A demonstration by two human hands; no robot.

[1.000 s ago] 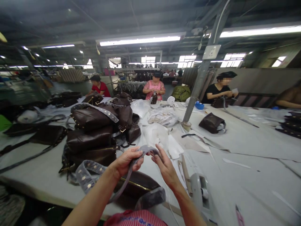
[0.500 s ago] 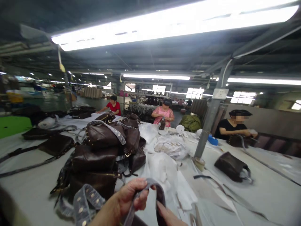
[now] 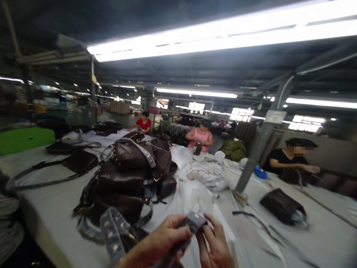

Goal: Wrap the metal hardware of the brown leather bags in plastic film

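A dark bag strap (image 3: 195, 222) with light studs and what looks like clear film round it arches between my hands at the bottom of the view. My left hand (image 3: 167, 238) is closed on it, thumb on top. On the other side, my right hand (image 3: 214, 243) pinches the strap's bend with its fingertips. Another studded, wrapped strap section (image 3: 113, 234) loops up left of my left wrist, beside a dark brown bag with a gold zip, partly hidden by my forearm. Just beyond is a pile of brown leather bags (image 3: 122, 178).
Crumpled white wrapping (image 3: 206, 175) lies mid-table. A grey post (image 3: 255, 156) rises from the table at right, near a single brown bag (image 3: 283, 206) and loose straps. Flat bags (image 3: 79, 162) lie at left. Co-workers sit across the table, one in a pink apron (image 3: 201, 139).
My view has swung left, so the scene sits further right. The strap's studded face now shows between my hands, and my right fingers have come up onto its bend.
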